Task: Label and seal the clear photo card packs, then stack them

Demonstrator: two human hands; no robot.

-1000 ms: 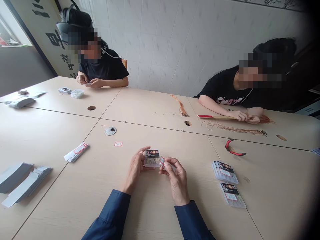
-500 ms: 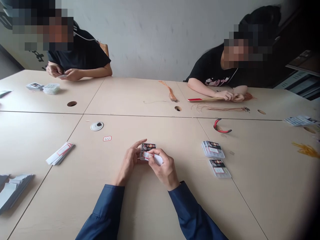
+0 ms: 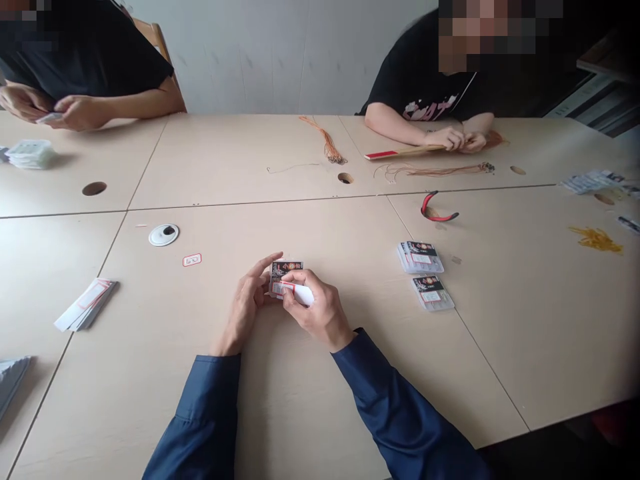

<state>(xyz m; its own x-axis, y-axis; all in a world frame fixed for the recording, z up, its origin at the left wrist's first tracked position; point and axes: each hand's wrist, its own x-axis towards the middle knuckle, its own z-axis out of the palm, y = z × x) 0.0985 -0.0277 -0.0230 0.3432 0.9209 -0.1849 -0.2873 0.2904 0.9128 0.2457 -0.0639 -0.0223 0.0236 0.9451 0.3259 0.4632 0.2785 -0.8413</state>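
Three people share one pale wood surface [image 3: 125,400]. L to R: a co-wkr's hands [image 3: 75,112] finger a small card near a pile of clear packs [image 3: 30,154]. Grey paper strips [image 3: 10,380] sit cut off at L edge; white strips w/ red-bordered labels [image 3: 85,305] lie fanned within reach, by a round white grommet [image 3: 163,235] and a lone red-edged label [image 3: 192,260]. Centre: wearer's L hand [image 3: 245,307] grasps a black-headed plastic pack [image 3: 286,270] between thumb and fingers, index raised, apparently steadying it for the R hand [image 3: 320,313], clenched on a white strip [image 3: 300,295] pinched against the pack's face. Fingers hide most of pack; header print too small to read. Farther R: orange cords [image 3: 325,140], then a stack of like packs [image 3: 420,257], squared and set apart, w/ a second stack [image 3: 433,293] just below; red-handled pliers [image 3: 434,207] lie above them. 2nd co-wkr's hands [image 3: 463,139] work at something hidden, by a red-tipped flat stick [image 3: 400,153]. Yellow scraps [image 3: 596,239] lie far R.
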